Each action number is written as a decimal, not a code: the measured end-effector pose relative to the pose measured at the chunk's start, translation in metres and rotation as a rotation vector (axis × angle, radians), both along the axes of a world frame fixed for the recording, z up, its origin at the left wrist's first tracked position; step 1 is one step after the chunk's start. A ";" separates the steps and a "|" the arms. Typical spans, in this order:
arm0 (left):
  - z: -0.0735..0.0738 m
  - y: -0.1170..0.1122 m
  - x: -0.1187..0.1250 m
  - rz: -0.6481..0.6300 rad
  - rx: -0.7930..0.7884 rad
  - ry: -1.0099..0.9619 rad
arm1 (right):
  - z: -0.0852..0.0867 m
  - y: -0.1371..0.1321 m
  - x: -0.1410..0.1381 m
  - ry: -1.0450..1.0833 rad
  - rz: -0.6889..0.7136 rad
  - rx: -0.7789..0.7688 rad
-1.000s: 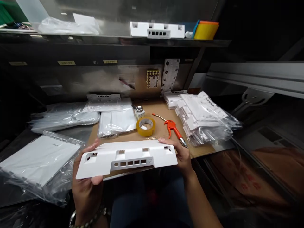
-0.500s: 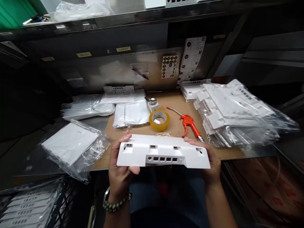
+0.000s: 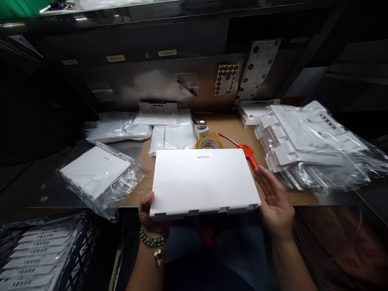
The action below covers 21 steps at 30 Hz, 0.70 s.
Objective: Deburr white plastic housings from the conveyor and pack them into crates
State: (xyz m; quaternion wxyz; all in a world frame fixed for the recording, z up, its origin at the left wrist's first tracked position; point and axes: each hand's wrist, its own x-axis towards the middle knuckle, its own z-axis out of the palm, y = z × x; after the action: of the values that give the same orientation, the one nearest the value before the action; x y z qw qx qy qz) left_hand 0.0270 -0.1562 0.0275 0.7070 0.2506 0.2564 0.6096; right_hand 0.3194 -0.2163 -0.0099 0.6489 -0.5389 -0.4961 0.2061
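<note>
Plainly, your left hand [image 3: 148, 218] grasps the panel [image 3: 206, 182] near its close left corner, your right hand [image 3: 279, 210] uncurled beside its right edge, tape [image 3: 218, 142] just beyond.

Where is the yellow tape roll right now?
In the head view, the yellow tape roll lies on the cardboard, left of the orange air gun and in front of the small bottle, partly hidden by the white panel.
</note>
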 end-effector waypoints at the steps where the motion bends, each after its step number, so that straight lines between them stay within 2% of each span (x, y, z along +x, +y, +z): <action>1: -0.001 -0.001 0.001 0.047 -0.012 0.011 | -0.001 -0.002 0.001 0.101 0.015 -0.085; 4: -0.003 -0.004 0.003 0.142 -0.056 0.032 | -0.004 -0.014 -0.001 0.313 0.204 -0.237; 6: -0.003 -0.003 0.002 0.171 -0.064 0.048 | -0.006 -0.023 -0.005 0.392 0.307 -0.270; 13: -0.007 -0.002 -0.003 0.105 -0.015 0.028 | -0.010 -0.028 -0.016 0.466 0.350 -0.275; 21: -0.026 0.002 -0.013 0.102 0.036 0.053 | -0.012 -0.026 -0.014 0.425 0.382 -0.286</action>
State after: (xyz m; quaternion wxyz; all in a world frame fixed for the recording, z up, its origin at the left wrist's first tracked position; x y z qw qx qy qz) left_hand 0.0137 -0.1544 0.0016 0.6634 0.2660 0.2766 0.6424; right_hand 0.3054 -0.2419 -0.0224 0.6052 -0.4666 -0.4078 0.4998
